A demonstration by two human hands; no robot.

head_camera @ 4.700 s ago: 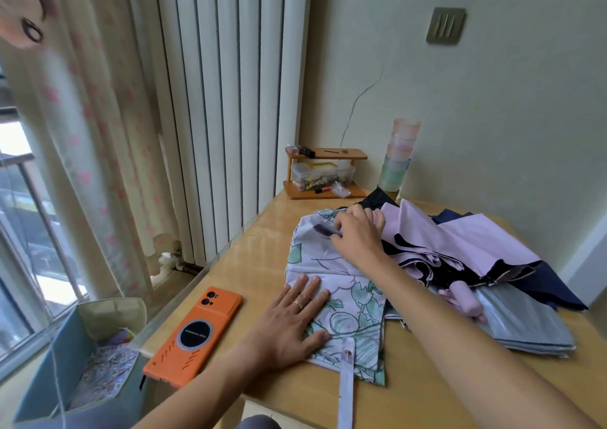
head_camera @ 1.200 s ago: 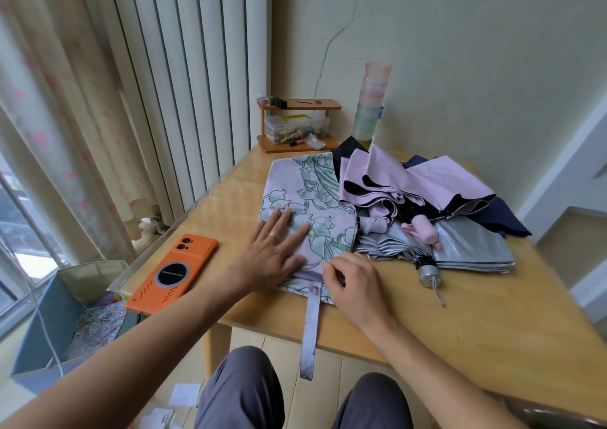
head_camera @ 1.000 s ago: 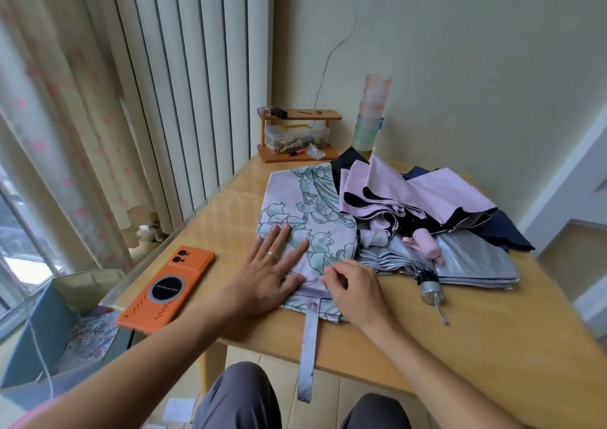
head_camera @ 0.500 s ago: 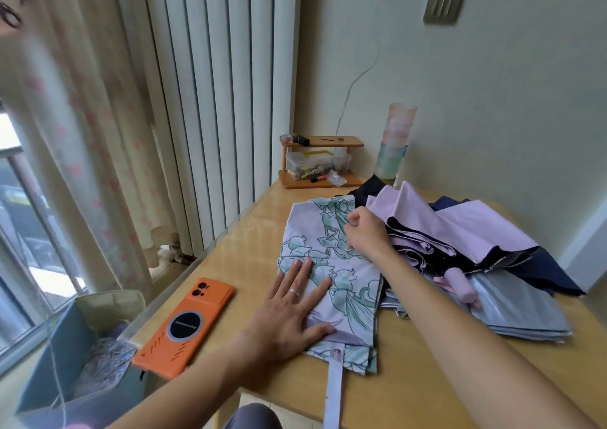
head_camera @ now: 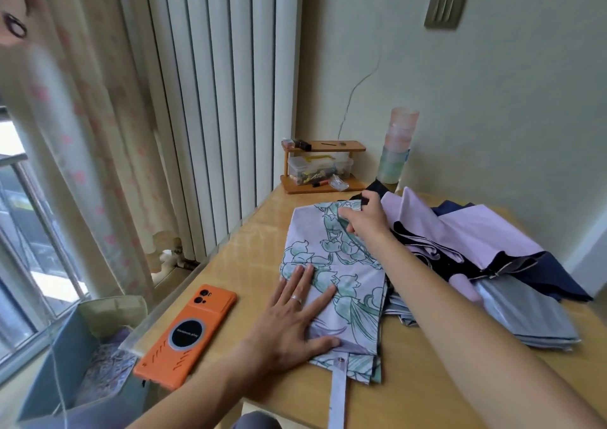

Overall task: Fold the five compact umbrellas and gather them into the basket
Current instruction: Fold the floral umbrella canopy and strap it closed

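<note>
On the light wooden table (head_camera: 249, 251), the lilac fabric umbrella printed with green flowers (head_camera: 348, 264) lies flattened. The left hand (head_camera: 289, 323) presses its near half, fingers straight and spread. The right hand (head_camera: 364, 218) pinches its far edge with curled fingers. The heap of lilac, navy and silver umbrellas (head_camera: 492, 238) touches its right side. The blue fabric basket (head_camera: 65, 363) stands on the floor, lower left.

Home room — curtain (head_camera: 82, 133), radiator (head_camera: 213, 100).

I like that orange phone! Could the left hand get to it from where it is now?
Probably yes. The left hand lies flat on the floral umbrella, right beside the orange phone, with only bare table between them.
</note>
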